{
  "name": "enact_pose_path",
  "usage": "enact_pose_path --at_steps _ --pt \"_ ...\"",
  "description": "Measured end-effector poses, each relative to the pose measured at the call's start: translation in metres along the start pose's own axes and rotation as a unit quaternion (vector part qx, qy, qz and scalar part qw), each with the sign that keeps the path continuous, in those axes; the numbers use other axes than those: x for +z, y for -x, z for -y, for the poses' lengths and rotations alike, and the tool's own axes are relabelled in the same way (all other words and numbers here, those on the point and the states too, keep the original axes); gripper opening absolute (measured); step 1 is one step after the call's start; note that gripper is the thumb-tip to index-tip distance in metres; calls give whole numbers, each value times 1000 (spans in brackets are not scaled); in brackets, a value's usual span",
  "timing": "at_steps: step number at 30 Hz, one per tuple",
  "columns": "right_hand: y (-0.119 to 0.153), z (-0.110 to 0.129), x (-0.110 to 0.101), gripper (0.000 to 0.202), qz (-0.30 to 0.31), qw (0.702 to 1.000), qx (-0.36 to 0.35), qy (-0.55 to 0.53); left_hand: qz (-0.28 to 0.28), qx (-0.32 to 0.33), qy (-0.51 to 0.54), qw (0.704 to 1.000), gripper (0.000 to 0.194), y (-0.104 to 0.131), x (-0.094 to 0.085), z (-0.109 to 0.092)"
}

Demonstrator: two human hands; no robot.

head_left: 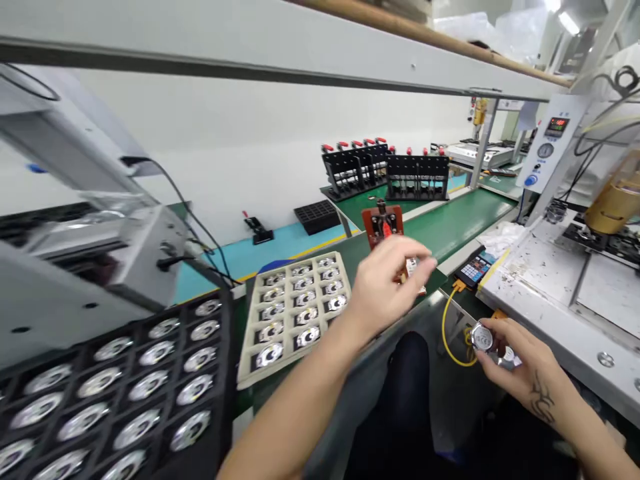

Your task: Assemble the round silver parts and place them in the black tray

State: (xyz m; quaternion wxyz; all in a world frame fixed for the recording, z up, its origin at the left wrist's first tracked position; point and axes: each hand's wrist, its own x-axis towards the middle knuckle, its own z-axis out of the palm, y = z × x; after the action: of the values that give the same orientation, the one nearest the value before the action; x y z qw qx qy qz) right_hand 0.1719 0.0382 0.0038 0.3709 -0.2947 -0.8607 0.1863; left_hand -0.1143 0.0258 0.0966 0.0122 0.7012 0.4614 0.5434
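Note:
My left hand (387,287) is over a reddish-brown clamp fixture (373,223) at the green bench edge. Its thumb and index finger curve with a gap between them, and I see nothing held there. Behind those fingers, part of the fixture and a small pale piece are partly hidden. At the lower right, my right hand (523,367) grips a round silver metal case (482,337) with markings on its face. A second shiny round piece (509,357) shows among its fingers.
A beige tray (243,370) of round silver parts lies left of my left hand. A larger black tray (225,373) holds more. Toggle-clamp racks (417,177) stand farther back. A keypad device (475,267) with a yellow cable (445,333) sits beside the press machine (543,267).

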Motion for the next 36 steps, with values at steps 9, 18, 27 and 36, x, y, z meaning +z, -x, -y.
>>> enact_pose_path --at_steps 9,18,27,36 --pt "-36 0 11 29 -24 997 24 -63 90 135 -44 986 53 -54 -21 49" --pt "-99 -26 68 29 58 989 58 -123 -91 -83 13 992 33 -115 -70 82" --pt "-136 -61 116 29 92 993 3 -81 232 -314 -50 919 18 45 -23 135" --pt "-160 -85 155 28 126 989 5 -75 230 -313 -36 921 19 42 6 162"
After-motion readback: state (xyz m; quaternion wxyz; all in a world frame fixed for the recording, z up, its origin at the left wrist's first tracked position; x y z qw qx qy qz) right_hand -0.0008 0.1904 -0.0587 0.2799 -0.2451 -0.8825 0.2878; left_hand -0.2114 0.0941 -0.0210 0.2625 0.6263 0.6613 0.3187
